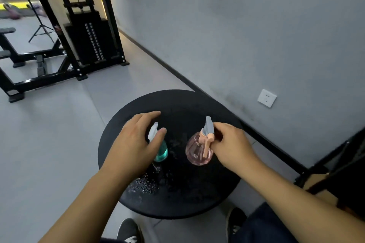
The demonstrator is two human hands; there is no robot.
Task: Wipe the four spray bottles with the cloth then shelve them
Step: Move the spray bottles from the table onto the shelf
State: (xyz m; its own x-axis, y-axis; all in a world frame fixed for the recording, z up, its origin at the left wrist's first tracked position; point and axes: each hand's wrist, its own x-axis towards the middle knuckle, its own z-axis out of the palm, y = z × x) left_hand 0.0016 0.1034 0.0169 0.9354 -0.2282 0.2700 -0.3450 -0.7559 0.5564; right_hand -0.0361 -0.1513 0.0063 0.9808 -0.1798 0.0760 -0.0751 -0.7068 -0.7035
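worktop (197, 104): round, black, wet spots
teal spray bottle (162, 152): upright, left hand (134, 144) over it, grip apart
pink spray bottle (197, 152): upright, right hand (233, 144) grip pinching its head

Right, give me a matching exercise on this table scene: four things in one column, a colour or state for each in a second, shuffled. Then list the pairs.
Things:
1. left hand
2. right hand
3. round bottle
4. slim bottle

States:
A. pink and see-through
B. teal liquid inside
C. pinching a spray head
D. fingers spread, hovering by a white spray head

Pairs: 1-D, 2-C, 3-A, 4-B
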